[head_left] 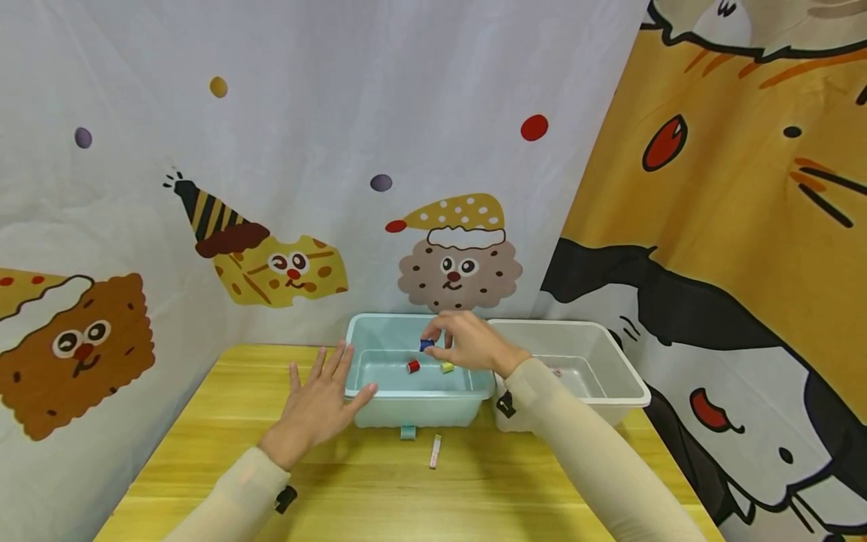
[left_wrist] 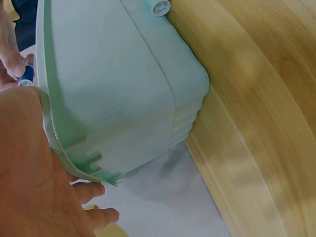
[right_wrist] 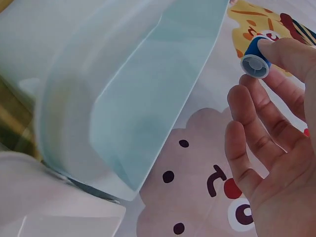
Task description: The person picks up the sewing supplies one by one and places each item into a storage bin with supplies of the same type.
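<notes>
My right hand (head_left: 470, 342) is over the light blue plastic bin (head_left: 420, 394), pinching a blue thread spool (head_left: 426, 345) between thumb and fingertips. In the right wrist view the white end of that blue spool (right_wrist: 256, 58) shows, with the remaining fingers spread below it. My left hand (head_left: 318, 410) lies with straight fingers against the bin's left front corner. The left wrist view has its palm at the bin's rim (left_wrist: 45, 64). Down on the bin's floor are a red spool (head_left: 413, 366) and a yellow-green spool (head_left: 447, 367).
A pale grey bin (head_left: 619, 401) stands to the right, beside the blue one, with a small item inside too unclear to name. On the wooden table (head_left: 379, 497) in front lie a light teal spool (head_left: 408, 433) and a small white strip (head_left: 435, 452). A printed curtain (head_left: 298, 150) hangs behind.
</notes>
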`<state>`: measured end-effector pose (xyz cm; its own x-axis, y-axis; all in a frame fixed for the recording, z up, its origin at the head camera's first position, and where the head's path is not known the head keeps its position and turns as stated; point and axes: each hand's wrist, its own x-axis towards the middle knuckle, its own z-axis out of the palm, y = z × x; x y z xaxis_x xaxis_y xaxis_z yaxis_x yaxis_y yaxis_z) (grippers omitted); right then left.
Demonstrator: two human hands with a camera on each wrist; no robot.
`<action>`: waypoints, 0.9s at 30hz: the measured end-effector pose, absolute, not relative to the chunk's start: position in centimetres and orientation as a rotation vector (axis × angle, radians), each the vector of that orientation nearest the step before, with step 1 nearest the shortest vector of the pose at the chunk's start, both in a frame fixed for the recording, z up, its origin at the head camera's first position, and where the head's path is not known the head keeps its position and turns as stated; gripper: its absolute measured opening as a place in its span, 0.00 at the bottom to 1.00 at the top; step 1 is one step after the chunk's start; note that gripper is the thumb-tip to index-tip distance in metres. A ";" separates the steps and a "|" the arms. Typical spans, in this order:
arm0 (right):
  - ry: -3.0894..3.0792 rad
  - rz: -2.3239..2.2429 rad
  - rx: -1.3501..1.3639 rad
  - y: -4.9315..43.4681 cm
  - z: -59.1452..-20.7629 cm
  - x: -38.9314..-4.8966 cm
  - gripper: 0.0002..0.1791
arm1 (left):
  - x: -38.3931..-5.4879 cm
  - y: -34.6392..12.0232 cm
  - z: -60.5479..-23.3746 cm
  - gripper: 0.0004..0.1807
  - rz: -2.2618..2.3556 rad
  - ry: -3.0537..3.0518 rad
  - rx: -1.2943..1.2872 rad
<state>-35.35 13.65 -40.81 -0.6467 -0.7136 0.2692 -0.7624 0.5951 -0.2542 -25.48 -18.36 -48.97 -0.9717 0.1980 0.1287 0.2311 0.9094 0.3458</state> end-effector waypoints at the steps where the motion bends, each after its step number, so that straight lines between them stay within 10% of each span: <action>1: -2.682 0.529 1.251 13.6 -40.8 -35.5 0.10 | -25.5 -18.4 -49.0 0.57 -0.557 -2.983 -0.335; 27: -2.885 0.758 1.054 13.3 -41.2 -39.4 0.09 | -25.5 -18.4 -49.1 0.58 -0.548 -2.984 -0.328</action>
<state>-39.44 13.26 -41.16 -0.7780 -0.6126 0.1392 -0.6020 0.6635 -0.4443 -25.51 -18.44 -49.05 -0.9728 0.1939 0.1267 0.2262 0.9126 0.3407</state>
